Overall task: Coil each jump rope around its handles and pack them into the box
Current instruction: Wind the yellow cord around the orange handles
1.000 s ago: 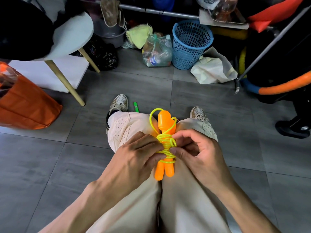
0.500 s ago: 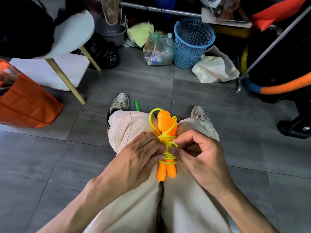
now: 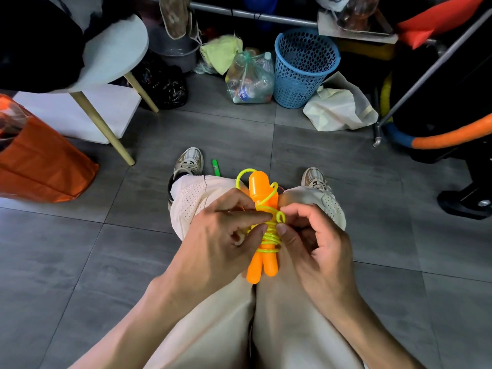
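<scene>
A jump rope with two orange handles (image 3: 262,263) lies upright over my knees, its yellow-green cord (image 3: 271,237) wound several times around the handles' middle. One cord loop stands up past the handles' top end. My left hand (image 3: 221,235) grips the bundle from the left, fingertips on the coils. My right hand (image 3: 315,239) pinches the cord from the right, thumb against the wraps. No box is in view.
A green object (image 3: 215,167) lies on the grey tile floor between my shoes. An orange bag (image 3: 40,161) sits at the left beside a white stool (image 3: 114,51). A blue mesh basket (image 3: 303,67), plastic bags and clutter line the far side.
The bundle stays between my hands on my knees. My fingers have shifted a little on the coils; a small loop of cord now shows by my right thumb.
</scene>
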{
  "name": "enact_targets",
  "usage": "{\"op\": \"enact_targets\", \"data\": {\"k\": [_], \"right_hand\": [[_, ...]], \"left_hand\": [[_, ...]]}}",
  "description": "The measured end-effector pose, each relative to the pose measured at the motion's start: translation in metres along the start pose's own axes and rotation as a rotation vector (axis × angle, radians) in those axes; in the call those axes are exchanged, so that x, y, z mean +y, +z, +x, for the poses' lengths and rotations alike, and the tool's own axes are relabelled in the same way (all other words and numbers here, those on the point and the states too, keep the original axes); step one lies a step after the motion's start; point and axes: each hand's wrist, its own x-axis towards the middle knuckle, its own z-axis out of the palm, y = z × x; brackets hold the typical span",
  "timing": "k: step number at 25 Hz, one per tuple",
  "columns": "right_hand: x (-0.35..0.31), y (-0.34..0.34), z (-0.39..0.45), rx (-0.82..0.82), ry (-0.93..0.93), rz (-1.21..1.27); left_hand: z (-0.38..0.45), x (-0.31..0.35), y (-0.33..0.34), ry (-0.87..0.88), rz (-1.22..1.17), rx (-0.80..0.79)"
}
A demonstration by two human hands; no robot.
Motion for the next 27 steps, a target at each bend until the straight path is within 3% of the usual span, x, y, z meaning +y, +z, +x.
{"op": "enact_targets", "data": {"k": [4, 11, 18, 27], "right_hand": [[0.000, -0.001, 0.003, -0.002, 0.032, 0.103], [-0.001, -0.002, 0.002, -0.013, 0.054, 0.138], [-0.004, 0.002, 0.004, 0.053, 0.115, 0.165], [-0.004, 0.002, 0.008, 0.073, 0.104, 0.136]], "left_hand": [[0.004, 0.002, -0.003, 0.002, 0.042, -0.010], [0.022, 0.007, -0.015, -0.021, 0.095, -0.254], [0.023, 0.017, -0.008, -0.035, 0.180, -0.229], [0.029, 0.014, -0.008, 0.129, 0.409, -0.220]]}}
